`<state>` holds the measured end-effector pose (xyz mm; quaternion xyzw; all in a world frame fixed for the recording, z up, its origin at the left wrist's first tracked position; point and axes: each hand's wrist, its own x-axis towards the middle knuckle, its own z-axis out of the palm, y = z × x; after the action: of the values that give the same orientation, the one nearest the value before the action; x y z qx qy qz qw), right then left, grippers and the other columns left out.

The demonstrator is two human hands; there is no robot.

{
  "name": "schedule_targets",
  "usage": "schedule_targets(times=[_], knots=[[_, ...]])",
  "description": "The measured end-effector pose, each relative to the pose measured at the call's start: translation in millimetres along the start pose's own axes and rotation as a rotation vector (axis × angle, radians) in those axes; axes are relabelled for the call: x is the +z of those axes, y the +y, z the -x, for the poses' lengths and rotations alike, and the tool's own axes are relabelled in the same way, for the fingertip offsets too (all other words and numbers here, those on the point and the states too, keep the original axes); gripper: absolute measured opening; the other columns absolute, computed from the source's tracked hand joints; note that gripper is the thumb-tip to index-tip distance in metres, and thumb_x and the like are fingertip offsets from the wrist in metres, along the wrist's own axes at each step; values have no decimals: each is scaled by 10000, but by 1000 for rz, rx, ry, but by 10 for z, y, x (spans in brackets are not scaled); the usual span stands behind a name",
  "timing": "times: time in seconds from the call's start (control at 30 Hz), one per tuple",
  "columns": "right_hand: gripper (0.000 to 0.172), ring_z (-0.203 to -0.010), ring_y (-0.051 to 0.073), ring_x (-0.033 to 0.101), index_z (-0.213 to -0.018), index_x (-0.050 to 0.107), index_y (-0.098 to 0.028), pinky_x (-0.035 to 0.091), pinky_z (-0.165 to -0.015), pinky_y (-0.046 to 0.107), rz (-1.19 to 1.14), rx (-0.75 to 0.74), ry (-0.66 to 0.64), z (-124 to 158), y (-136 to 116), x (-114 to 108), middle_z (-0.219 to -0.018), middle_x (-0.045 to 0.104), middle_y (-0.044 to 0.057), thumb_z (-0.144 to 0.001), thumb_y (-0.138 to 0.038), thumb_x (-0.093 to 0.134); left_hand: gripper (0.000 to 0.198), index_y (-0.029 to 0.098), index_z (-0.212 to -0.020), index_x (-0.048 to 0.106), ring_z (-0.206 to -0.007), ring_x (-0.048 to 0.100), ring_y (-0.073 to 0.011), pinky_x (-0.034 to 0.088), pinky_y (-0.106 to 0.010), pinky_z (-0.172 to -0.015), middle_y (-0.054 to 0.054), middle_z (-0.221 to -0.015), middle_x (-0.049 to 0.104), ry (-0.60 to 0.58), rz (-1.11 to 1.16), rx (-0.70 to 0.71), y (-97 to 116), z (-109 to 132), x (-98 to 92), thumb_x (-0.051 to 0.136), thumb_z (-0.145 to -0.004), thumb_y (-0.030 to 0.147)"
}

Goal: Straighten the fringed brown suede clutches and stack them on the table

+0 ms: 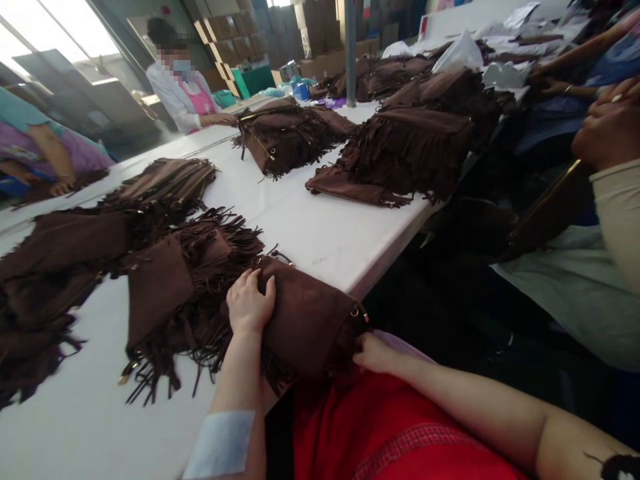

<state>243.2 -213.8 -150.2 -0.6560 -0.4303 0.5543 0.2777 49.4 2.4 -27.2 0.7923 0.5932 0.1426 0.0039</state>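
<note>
brown, soft, suede-like bag (303, 307) sits over the edge of a smooth white tabletop (280, 207)

the bag lies tilted at the near edge, its lower part out beyond the support and close to the wearer's red cloth garment (405, 443). the left hand (250, 303) rests at its left end, thumb parted from the fingers and laid on the front panel; how firmly it grips, i cannot tell. the right hand (376, 353) is curled narrow at the lower right corner, fingertips partly lost against dark material, so whether they pinch it is also unclear.

slipping looks like the main risk. with so much of the bag past the edge, a slack left hand could let it slide down toward the lap, and a hard tug at the corner could twist it round.

snagging comes next. a small gold-coloured metal ring (355, 311) and a short dark cord with a gold-coloured tip (365, 316) stand near the right hand and might catch a finger. on the other side, a brown bag with long cut fringe (160, 287) lies just beside the left hand; its loose strands could tangle with the held piece and be dragged along.

colour is a hazard too: brown against brown hides where one piece ends, so the wrong layer might be pulled.
</note>
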Motion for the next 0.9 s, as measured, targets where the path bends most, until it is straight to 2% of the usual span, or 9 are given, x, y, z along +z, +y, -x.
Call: schedule_targets(times=[0.17,0.27,0.33,0.43,0.5,0.6,0.67,0.77,0.9], knots=[[271,-527,152,596,-741,721,-182,438,-527,240,30,80,-58,-32,196,-144,-571,646,5,-690,-125,461,567,138,-1304,588,-1332,464,-301,329,-459,-1154,-147,-1410,546,9,18,-3,-12,-3,20,392,-920,506],[401,-822,206,674,-985,730,-174,521,-747,286,-35,-126,34,8,27,-159,-913,746,48,-634,-133,539,559,134,-1300,591,-1328,466,-304,330,-461,-1151,-150,-1414,540,6,24,-9,-3,0,12,407,-914,495],[479,-984,245,650,-1064,708,-182,514,-855,309,-87,-268,19,66,-157,-121,-1090,727,57,-592,-158,623,560,131,-1302,590,-1325,467,-305,333,-461,-1147,-155,-1415,538,4,30,-11,1,5,6,413,-913,493],[280,-853,233,663,-904,714,-183,528,-767,304,-178,-266,-182,151,-394,3,-925,741,36,-644,-251,636,556,134,-1303,589,-1326,463,-302,332,-456,-1145,-150,-1415,539,14,43,-11,2,16,7,418,-914,493],[173,-713,201,655,-756,696,-183,520,-668,281,-240,-214,-256,179,-470,96,-765,722,24,-692,-267,558,546,141,-1294,595,-1319,467,-300,333,-449,-1141,-142,-1413,542,24,50,-10,-1,24,12,428,-911,491],[203,-604,181,633,-641,680,-188,490,-569,257,-224,-122,-186,186,-483,161,-647,696,26,-682,-240,488,533,144,-1280,604,-1308,476,-298,332,-442,-1137,-139,-1405,548,29,63,-10,-3,30,17,438,-909,488],[229,-616,184,644,-643,702,-188,491,-575,252,-171,-103,-163,194,-481,134,-652,710,31,-674,-237,481,529,147,-1274,608,-1308,475,-296,327,-441,-1140,-135,-1406,548,31,79,-11,-3,31,15,438,-910,490],[261,-678,190,669,-695,736,-177,507,-628,251,-94,-128,-219,242,-523,32,-720,745,35,-696,-264,490,522,151,-1271,609,-1309,473,-298,322,-447,-1143,-131,-1408,548,33,100,-22,2,33,6,443,-908,487],[255,-634,175,662,-688,722,-172,484,-584,232,8,-76,-192,317,-610,-64,-694,741,26,-722,-257,484,513,151,-1261,615,-1301,479,-308,320,-458,-1146,-134,-1402,553,41,116,-25,3,39,-2,455,-903,483]])
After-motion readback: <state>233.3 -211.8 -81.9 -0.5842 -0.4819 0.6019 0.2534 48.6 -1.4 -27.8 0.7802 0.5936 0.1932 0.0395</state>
